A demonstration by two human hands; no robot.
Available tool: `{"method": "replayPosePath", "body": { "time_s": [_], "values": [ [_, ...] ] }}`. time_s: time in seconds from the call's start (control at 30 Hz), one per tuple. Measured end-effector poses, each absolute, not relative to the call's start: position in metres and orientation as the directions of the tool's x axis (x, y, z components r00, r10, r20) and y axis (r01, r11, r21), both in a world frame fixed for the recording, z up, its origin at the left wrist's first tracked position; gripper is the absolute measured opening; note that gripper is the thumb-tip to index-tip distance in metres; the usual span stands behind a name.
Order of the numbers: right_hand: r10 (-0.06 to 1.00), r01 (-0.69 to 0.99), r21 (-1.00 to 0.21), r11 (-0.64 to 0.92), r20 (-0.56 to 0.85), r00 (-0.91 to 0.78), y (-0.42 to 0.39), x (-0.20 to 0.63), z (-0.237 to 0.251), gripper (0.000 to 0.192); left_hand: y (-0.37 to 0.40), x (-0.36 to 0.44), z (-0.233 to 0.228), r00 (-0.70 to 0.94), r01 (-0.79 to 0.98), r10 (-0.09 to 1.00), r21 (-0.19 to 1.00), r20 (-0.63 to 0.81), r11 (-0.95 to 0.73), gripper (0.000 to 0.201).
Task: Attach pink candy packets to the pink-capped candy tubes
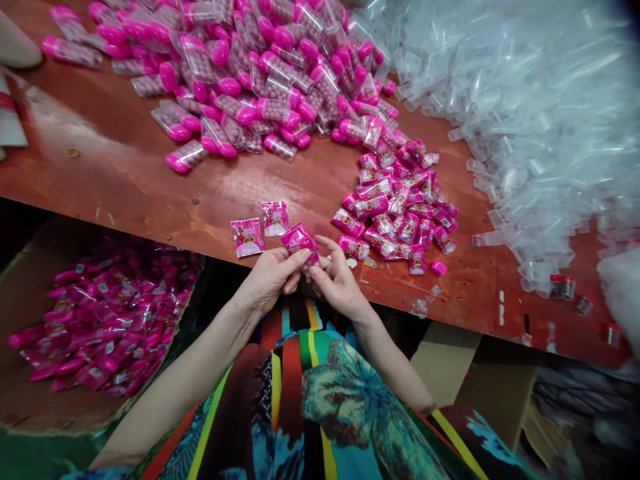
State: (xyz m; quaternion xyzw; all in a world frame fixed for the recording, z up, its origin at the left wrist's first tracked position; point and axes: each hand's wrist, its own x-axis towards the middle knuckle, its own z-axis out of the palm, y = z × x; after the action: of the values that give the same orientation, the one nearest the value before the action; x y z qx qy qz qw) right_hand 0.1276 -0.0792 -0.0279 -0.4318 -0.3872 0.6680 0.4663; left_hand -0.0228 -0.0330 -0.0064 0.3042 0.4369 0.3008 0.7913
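Observation:
My left hand [273, 277] and my right hand [337, 280] meet at the near edge of the brown table [120, 180] and together pinch a small pink printed packet [300, 241]. Two more pink packets [260, 228] lie flat on the table just left of it. A heap of several such packets [400, 203] lies to the right of my hands. A single pink cap [439, 268] rests near that heap.
Clear tubes filled with pink balls and closed with pink caps [250, 73] are piled at the far side. A big mound of empty clear tubes [525, 113] covers the right. A cardboard box of wrapped pink tubes [105, 320] sits below on the left.

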Motion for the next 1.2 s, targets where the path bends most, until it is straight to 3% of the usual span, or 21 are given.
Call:
{"method": "replayPosePath", "body": {
  "time_s": [0.23,0.5,0.67,0.8,1.03,1.2],
  "values": [
    [0.942,-0.330,-0.891,-0.313,-0.247,-0.227,-0.084,0.123,-0.034,0.054,-0.035,-0.021,-0.003,0.369,-0.257,0.762,0.729,-0.532,0.634,0.044],
    [0.990,0.005,-0.992,-0.123,-0.123,-0.064,-0.091,0.115,-0.035,0.051,-0.040,-0.012,-0.005,0.200,-0.375,0.791,0.701,-0.578,0.607,0.041],
    [0.960,-0.277,-0.922,-0.272,-0.241,-0.142,-0.089,0.115,-0.036,0.057,-0.038,-0.020,-0.012,0.370,-0.354,0.756,0.670,-0.539,0.652,0.042],
    [0.937,-0.421,-0.841,-0.340,-0.265,-0.227,-0.085,0.120,-0.037,0.058,-0.037,-0.030,-0.013,0.483,-0.267,0.731,0.715,-0.481,0.647,0.041],
    [0.946,-0.289,-0.907,-0.307,-0.257,-0.197,-0.083,0.123,-0.040,0.055,-0.035,-0.029,-0.011,0.429,-0.163,0.754,0.779,-0.497,0.606,0.036],
    [0.948,-0.198,-0.934,-0.296,-0.262,-0.183,-0.082,0.127,-0.036,0.050,-0.038,-0.021,-0.016,0.393,-0.203,0.770,0.769,-0.503,0.606,0.035]
  ]
}}
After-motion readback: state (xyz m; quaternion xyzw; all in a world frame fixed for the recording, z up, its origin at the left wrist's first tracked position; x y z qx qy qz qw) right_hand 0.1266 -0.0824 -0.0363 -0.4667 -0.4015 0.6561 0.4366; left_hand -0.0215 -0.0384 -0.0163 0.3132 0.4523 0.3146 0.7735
